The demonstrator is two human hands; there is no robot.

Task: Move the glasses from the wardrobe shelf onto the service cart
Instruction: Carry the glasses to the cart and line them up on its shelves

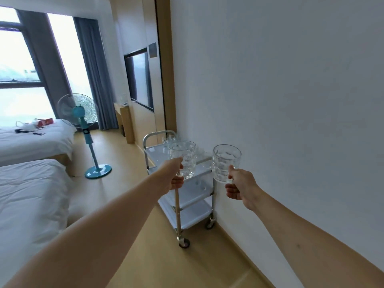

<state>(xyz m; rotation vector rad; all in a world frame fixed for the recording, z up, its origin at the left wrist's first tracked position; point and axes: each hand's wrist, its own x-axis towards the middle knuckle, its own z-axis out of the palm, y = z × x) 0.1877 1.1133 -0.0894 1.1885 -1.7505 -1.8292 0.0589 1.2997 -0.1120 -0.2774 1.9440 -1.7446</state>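
My left hand grips a clear textured glass mug, held upright in the air in front of the service cart. My right hand grips a second clear glass mug by its handle, out to the right of the cart beside the wall. The white three-tier service cart with metal posts and castors stands against the wall ahead. Several glasses stand at the far end of its top tray. The wardrobe shelf is out of view.
A white wall runs along the right. A teal standing fan is on the wooden floor left of the cart. Two white beds fill the left side. A wall TV and a small desk lie beyond the cart.
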